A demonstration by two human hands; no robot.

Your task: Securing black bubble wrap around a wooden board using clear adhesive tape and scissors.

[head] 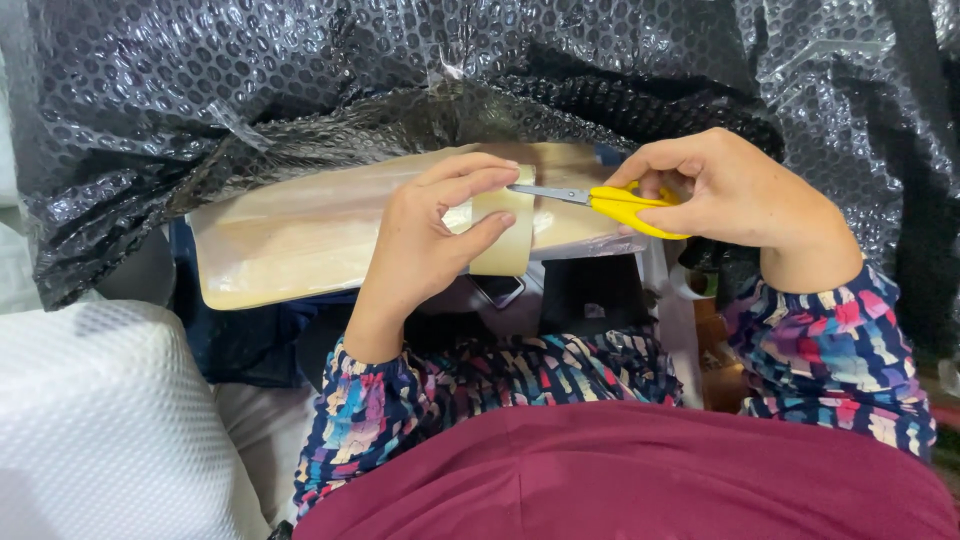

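The right hand [735, 190] is holding a pair of yellow-handled scissors [600, 200], its grip closed around the handle loops, with the narrow grey blades pointing toward the left hand. The blades are lying nearly together, and their tips are meeting the edge of a strip of clear, yellowish tape [500, 235]. The left hand [430, 240] is pinching that strip, thumb below and forefinger above, its grip narrow and closed on the tape, keeping it taut and upright in front of the blades.

As far as the view shows, the cut is only starting: the blade tips are touching the strip's upper edge, and the strip below them is looking whole down to its lower end. Whether any of it is already parted under the fingers cannot be told.

Just behind both hands a flat, pale parcel wrapped in clear film [300, 235] is lying across the person's lap, and the tape strip is seeming to run off its near edge. A large sheet of black bubble wrap [300, 90] is draping over the parcel's far side and filling the top of the view, so wrapping with it is looking partly done, the parcel's near face being uncovered. At the lower left a white, mesh-textured bundle [100, 420] is resting beside the person's patterned sleeve [400, 400], well apart from the scissors.
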